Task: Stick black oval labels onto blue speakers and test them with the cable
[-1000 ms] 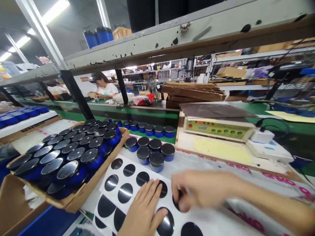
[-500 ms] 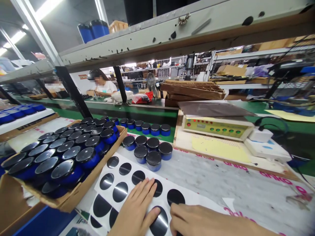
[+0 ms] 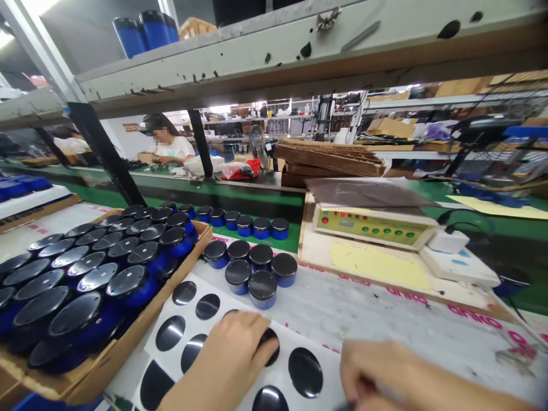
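Observation:
A white sheet (image 3: 233, 371) bearing rows of round black stickers (image 3: 305, 372) lies on the bench in front of me. My left hand (image 3: 226, 357) rests on its middle, fingers bent and the thumb apart over one sticker; it appears to hold nothing. At the sheet's right side is my right hand (image 3: 381, 374), blurred, with its fingers curled in; whatever they may grip is hidden. Just beyond the sheet stand several blue jars with glossy black tops (image 3: 262, 285), grouped together.
On the left, a cardboard tray (image 3: 149, 311) holds many blue, black-topped jars. Another row of jars (image 3: 244, 224) stands on the green strip behind. A control box with buttons (image 3: 372, 225) sits at right. A shelf beam (image 3: 257, 63) crosses overhead. A person (image 3: 165, 142) sits across.
My right hand has moved right, away from the stickers, its fingers curled. My left hand's fingers, stretched flat before, are now bent. The view has shifted slightly.

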Demonstrator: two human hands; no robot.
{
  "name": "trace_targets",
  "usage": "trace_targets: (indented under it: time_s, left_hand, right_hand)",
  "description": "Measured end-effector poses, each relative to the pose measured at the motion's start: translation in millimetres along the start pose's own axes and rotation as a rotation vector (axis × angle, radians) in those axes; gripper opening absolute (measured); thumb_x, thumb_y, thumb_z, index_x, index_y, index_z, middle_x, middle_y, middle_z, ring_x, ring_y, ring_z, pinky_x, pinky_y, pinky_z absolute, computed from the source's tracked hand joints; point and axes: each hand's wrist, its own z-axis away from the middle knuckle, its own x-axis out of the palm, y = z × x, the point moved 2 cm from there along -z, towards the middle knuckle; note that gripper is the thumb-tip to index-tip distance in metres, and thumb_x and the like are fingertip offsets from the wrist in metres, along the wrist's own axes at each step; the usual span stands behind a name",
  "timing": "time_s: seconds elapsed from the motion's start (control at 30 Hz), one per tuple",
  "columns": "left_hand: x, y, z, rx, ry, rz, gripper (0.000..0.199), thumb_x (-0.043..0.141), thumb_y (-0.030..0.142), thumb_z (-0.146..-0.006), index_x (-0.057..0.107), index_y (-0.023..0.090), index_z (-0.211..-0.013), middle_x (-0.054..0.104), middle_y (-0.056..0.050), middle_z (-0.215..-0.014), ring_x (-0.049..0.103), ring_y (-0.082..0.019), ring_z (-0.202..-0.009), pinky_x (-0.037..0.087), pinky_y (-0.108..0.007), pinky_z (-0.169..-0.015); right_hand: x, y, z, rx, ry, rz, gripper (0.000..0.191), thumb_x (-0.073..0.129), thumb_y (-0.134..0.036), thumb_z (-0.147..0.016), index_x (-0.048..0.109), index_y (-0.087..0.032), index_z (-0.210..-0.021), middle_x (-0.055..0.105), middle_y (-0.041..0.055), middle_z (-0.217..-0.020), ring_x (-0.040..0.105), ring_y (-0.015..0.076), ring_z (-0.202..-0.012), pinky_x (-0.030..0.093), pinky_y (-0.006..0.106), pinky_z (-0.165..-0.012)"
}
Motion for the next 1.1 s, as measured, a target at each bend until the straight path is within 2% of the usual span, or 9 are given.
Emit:
trace_targets:
  time_s: [0.03,0.1,0.17,0.23,0.3,0.4,0.53,0.7,1.1]
  left_hand:
    - [-7.0,0.7,-20.3,-0.032,0.034,0.021,0.033,0.057,0.031,-0.087,0.057,0.019,-0.118,0.067,-0.007,-0.109,0.064,-0.025,-0.097,0.051,-0.04,-0.087]
    - [-13.5,1.9,-61.6,-0.08,0.098,0.031,0.064,0.064,0.037,-0.082,0.041,0.011,-0.135,0.057,-0.016,-0.126,0.048,-0.032,-0.12,0.03,-0.054,-0.106]
    - [-9.2,5.0,-93.8,-0.099,0.096,0.044,0.074,0.07,0.031,-0.077,0.036,0.004,-0.137,0.058,-0.021,-0.121,0.046,-0.036,-0.121,0.018,-0.06,-0.109]
    - [1.5,13.5,-108.8,-0.083,0.074,0.07,0.073,0.07,0.025,-0.075,0.037,0.004,-0.136,0.063,-0.018,-0.111,0.052,-0.034,-0.115,0.02,-0.058,-0.11]
    - [15.2,26.7,-106.9,-0.075,0.049,0.173,0.077,0.07,0.026,-0.074,0.033,0.009,-0.139,0.062,-0.015,-0.113,0.054,-0.03,-0.112,0.032,-0.05,-0.107]
    - [37.5,45.4,-89.6,-0.138,-0.001,0.564,0.089,0.071,0.022,-0.071,0.02,0.017,-0.144,0.053,-0.013,-0.127,0.052,-0.027,-0.117,0.045,-0.039,-0.098]
    - [59.9,52.1,-76.8,-0.263,-0.039,0.931,0.095,0.07,0.009,-0.066,0.016,0.019,-0.144,0.051,-0.011,-0.128,0.05,-0.025,-0.119,0.042,-0.04,-0.102]
    - [68.7,47.6,-79.0,-0.324,-0.061,0.997,0.095,0.071,0.007,-0.063,0.019,0.023,-0.141,0.055,-0.006,-0.122,0.054,-0.023,-0.112,0.044,-0.04,-0.098]
    - [60.5,48.4,-80.8,-0.307,-0.06,0.98,0.085,0.071,0.016,-0.07,0.022,0.021,-0.14,0.057,-0.005,-0.116,0.056,-0.023,-0.108,0.046,-0.038,-0.093]
  right_hand:
    - [-14.1,-1.7,-5.8,0.056,0.089,-0.068,0.002,0.06,-0.028,-0.083,0.06,-0.025,-0.082,0.064,0.0003,-0.077,0.059,0.0165,-0.071,0.043,0.025,-0.062]
    - [-40.3,-3.2,-23.6,0.118,0.267,-0.21,0.014,0.066,-0.035,-0.078,0.059,-0.022,-0.077,0.062,-0.0005,-0.068,0.057,0.0152,-0.065,0.041,0.024,-0.059]
    - [-56.5,2.0,-44.1,0.122,0.406,-0.34,0.025,0.07,-0.041,-0.074,0.058,-0.02,-0.071,0.059,-0.0015,-0.059,0.054,0.0139,-0.058,0.039,0.025,-0.059]
    - [-59.1,15.2,-60.4,0.124,0.468,-0.454,0.03,0.07,-0.046,-0.074,0.057,-0.019,-0.07,0.057,-0.0013,-0.057,0.051,0.0136,-0.057,0.039,0.026,-0.061]
    - [-51.2,32.9,-68.2,0.153,0.474,-0.588,0.032,0.068,-0.047,-0.075,0.058,-0.018,-0.071,0.058,-0.0001,-0.064,0.051,0.0142,-0.064,0.038,0.026,-0.066]
    - [-33.2,57.2,-64.5,0.223,0.469,-0.785,0.031,0.067,-0.046,-0.076,0.057,-0.017,-0.07,0.055,0.0006,-0.075,0.048,0.0149,-0.075,0.038,0.025,-0.07]
    - [-19.5,72.5,-51.6,0.299,0.525,-0.927,0.032,0.067,-0.046,-0.077,0.055,-0.018,-0.068,0.052,0.0004,-0.076,0.045,0.0147,-0.075,0.037,0.025,-0.068]
    - [-13.9,75.2,-51.0,0.372,0.56,-0.913,0.035,0.067,-0.048,-0.075,0.053,-0.018,-0.067,0.049,0.0008,-0.075,0.044,0.0155,-0.073,0.035,0.025,-0.064]
    - [-4.1,82.4,-54.0,0.405,0.536,-0.837,0.034,0.064,-0.049,-0.078,0.051,-0.019,-0.069,0.047,-0.0011,-0.075,0.043,0.0142,-0.073,0.035,0.027,-0.065]
